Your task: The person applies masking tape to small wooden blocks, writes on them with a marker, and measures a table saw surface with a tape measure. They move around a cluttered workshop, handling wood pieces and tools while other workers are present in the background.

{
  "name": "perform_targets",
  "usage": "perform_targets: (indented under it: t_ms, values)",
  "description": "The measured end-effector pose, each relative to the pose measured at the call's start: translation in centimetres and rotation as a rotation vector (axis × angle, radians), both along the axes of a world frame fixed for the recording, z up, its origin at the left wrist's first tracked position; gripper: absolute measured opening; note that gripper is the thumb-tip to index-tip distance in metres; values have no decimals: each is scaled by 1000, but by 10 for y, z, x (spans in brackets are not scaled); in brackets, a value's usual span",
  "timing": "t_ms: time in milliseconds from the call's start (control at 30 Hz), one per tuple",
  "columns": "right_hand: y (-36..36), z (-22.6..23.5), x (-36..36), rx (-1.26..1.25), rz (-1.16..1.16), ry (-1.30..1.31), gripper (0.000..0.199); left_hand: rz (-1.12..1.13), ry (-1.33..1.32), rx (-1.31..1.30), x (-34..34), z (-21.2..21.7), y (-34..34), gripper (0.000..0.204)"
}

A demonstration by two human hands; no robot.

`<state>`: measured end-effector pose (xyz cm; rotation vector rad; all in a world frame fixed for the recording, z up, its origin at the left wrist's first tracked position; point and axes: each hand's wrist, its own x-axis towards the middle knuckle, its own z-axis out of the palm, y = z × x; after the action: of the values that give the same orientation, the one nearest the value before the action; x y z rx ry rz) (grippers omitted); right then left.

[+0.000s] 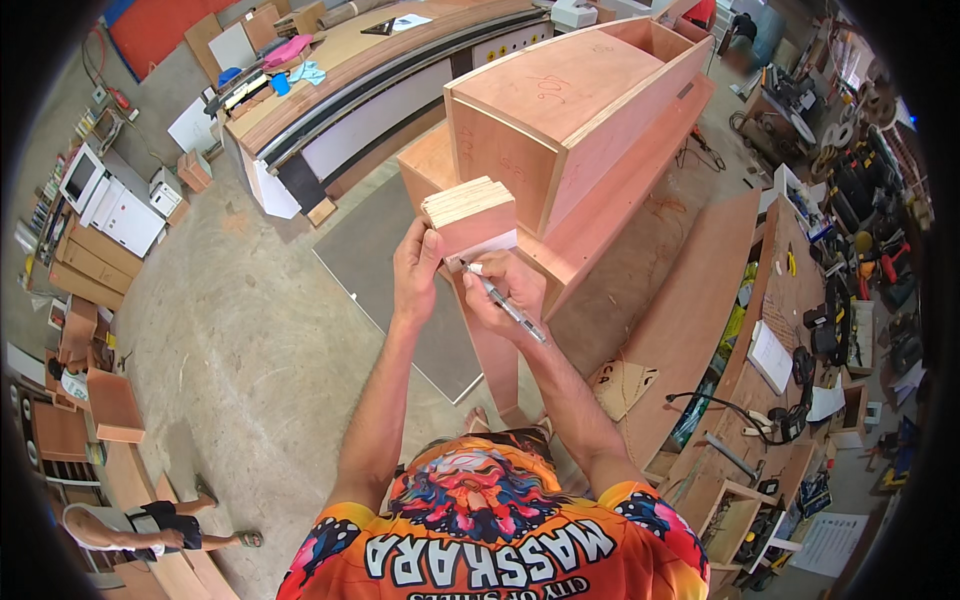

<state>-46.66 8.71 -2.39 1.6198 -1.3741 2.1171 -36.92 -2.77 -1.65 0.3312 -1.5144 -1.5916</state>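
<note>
My left hand is closed around the side of a stack of small plywood blocks, held up in front of me. The layered edges of the pieces face upward, and the face toward me is reddish. Along the lower part of that face runs a white strip; I cannot tell whether it is paper or bare surface. In my right hand is a grey-and-clear pen, pinched between the fingers. Its tip is at the lower left corner of the stack, close to my left fingers.
A large plywood cabinet stands just beyond my hands, over a dark flat panel. A long curved counter is behind it. To the right is a workbench crowded with tools. Another person is at the lower left.
</note>
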Motion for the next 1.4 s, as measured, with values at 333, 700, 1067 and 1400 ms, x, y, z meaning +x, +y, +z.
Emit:
perform_targets:
  t_ms: [333, 700, 1067, 1400]
  values:
    - [0, 1, -4, -11, 21, 6, 19, -22, 7, 16, 0, -5, -4, 59]
    - [8, 2, -6, -2, -24, 5, 20, -20, 8, 42, -1, 0, 5, 62]
    - [11, 4, -2, 2, -19, 3, 19, -25, -1, 42, 1, -2, 8, 63]
    - [13, 3, -2, 30, -18, 4, 18, -25, 15, 62, 0, 1, 12, 64]
